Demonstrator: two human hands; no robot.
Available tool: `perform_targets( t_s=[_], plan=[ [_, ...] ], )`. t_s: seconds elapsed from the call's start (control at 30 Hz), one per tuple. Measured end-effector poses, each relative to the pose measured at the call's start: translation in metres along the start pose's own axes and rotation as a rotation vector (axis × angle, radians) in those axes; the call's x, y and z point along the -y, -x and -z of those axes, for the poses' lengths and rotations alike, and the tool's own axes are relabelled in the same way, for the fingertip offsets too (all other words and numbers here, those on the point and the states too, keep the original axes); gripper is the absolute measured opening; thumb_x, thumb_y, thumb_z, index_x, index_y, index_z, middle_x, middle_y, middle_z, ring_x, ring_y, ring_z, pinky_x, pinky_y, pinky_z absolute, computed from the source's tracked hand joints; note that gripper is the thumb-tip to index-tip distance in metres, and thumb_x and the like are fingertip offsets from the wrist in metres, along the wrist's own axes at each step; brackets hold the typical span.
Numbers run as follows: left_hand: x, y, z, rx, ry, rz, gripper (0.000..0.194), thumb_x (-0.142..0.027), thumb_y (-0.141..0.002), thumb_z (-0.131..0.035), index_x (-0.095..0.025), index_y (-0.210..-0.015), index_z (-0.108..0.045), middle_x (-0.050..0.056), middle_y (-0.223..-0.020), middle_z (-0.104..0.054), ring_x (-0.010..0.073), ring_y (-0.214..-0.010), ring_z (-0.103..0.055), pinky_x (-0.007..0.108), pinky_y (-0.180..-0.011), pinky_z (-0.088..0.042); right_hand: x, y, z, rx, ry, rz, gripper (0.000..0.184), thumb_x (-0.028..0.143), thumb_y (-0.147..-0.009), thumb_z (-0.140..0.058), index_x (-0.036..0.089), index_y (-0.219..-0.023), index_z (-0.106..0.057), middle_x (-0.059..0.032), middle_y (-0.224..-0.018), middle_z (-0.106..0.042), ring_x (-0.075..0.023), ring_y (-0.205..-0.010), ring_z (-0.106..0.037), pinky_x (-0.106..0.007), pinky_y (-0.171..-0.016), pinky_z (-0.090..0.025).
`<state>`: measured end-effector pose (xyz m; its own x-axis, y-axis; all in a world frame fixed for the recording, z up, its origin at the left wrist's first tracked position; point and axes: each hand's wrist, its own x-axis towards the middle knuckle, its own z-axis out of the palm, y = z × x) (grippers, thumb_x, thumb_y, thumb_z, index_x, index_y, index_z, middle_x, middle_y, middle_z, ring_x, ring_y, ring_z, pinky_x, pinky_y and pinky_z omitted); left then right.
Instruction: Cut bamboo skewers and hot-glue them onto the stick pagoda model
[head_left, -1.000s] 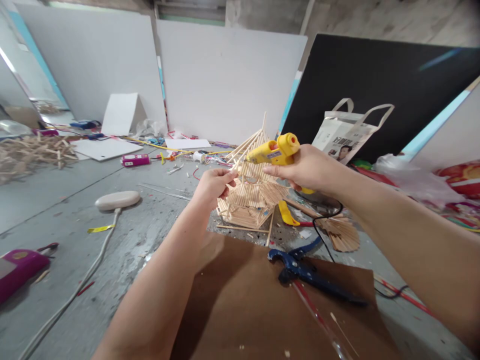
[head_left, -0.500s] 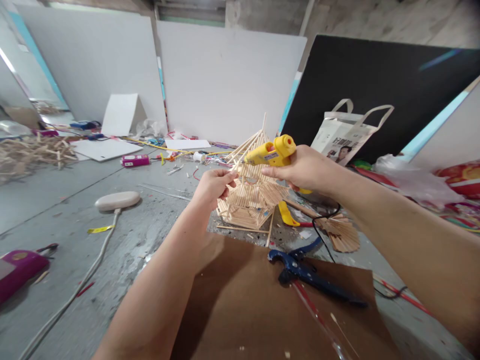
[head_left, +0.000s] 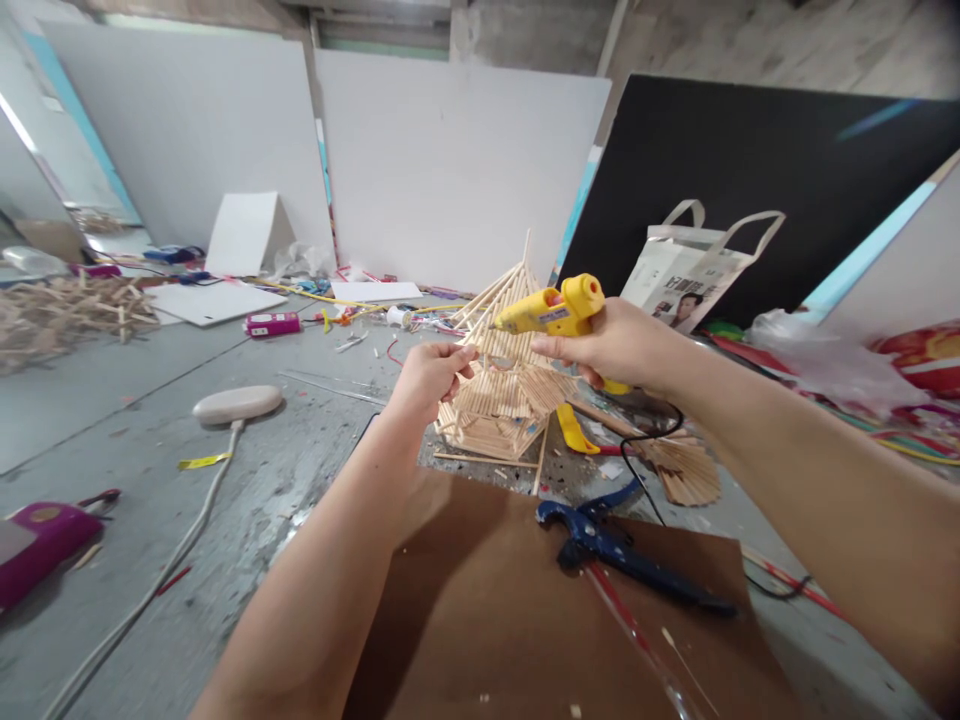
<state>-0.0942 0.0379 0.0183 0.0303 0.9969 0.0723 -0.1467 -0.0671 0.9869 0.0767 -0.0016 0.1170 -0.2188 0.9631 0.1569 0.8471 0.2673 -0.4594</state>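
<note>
My right hand (head_left: 611,345) is wrapped round a yellow hot glue gun (head_left: 551,308), whose nozzle points left, close to the fingertips of my left hand (head_left: 439,375). My left thumb and forefinger pinch a thin wooden stick, mostly hidden by the fingers and hard to separate from the sticks behind. Just beyond both hands stands a model house built of wooden sticks (head_left: 491,430), with a pointed roof frame and sloping eaves. The hands overlap part of it in view, and I cannot tell whether the left one touches it.
Brown board (head_left: 465,600) lies in front, with a blue pipe cutter (head_left: 637,560) on it. A fan-shaped stick panel (head_left: 686,470) is at right. A power strip (head_left: 238,403), magenta tool (head_left: 45,545) and stick pile (head_left: 67,310) are leftward; a paper bag (head_left: 675,270) stands behind.
The glue gun in my right hand has shifted slightly right, its nozzle drawing back from my left fingertips. My left hand keeps its pinch, nearly still.
</note>
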Motion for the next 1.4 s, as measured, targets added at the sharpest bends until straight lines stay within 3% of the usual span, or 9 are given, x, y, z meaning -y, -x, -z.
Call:
perform_targets(
  t_s=[0.3, 0.63, 1.4],
  plan=[
    [0.002, -0.001, -0.001, 0.013, 0.036, 0.018, 0.019, -0.024, -0.076, -0.054, -0.010, -0.063, -0.054, -0.005, -0.045, -0.048, -0.0021, -0.024, -0.025, 0.019, -0.031, -0.010, -0.006, 0.005, 0.000, -0.012, -0.084, 0.009, 0.034, 0.048, -0.066, -0.056, 0.016, -0.075, -0.061, 0.0015, -0.046, -0.047, -0.0096, -0.039, -0.045, -0.026, -0.044, -0.037],
    [0.002, -0.003, -0.001, 0.066, 0.113, 0.051, 0.018, -0.021, -0.079, -0.051, -0.010, -0.064, -0.054, -0.004, -0.044, -0.047, -0.0009, -0.022, -0.027, 0.019, -0.030, -0.009, -0.005, 0.006, -0.001, 0.000, -0.081, 0.013, 0.033, 0.049, -0.065, -0.056, 0.017, -0.069, -0.058, 0.0033, -0.038, -0.044, -0.0090, -0.034, -0.041, -0.024, -0.039, -0.034],
    [0.002, -0.004, -0.003, 0.071, 0.203, 0.130, 0.017, -0.021, -0.078, -0.052, -0.009, -0.067, -0.056, -0.003, -0.045, -0.050, -0.0008, -0.024, -0.027, 0.018, -0.029, -0.012, -0.009, 0.000, -0.010, -0.019, -0.125, 0.035, 0.032, 0.044, -0.066, -0.057, 0.014, -0.076, -0.062, 0.0028, -0.044, -0.046, -0.0078, -0.036, -0.042, -0.023, -0.038, -0.035]
  ],
)
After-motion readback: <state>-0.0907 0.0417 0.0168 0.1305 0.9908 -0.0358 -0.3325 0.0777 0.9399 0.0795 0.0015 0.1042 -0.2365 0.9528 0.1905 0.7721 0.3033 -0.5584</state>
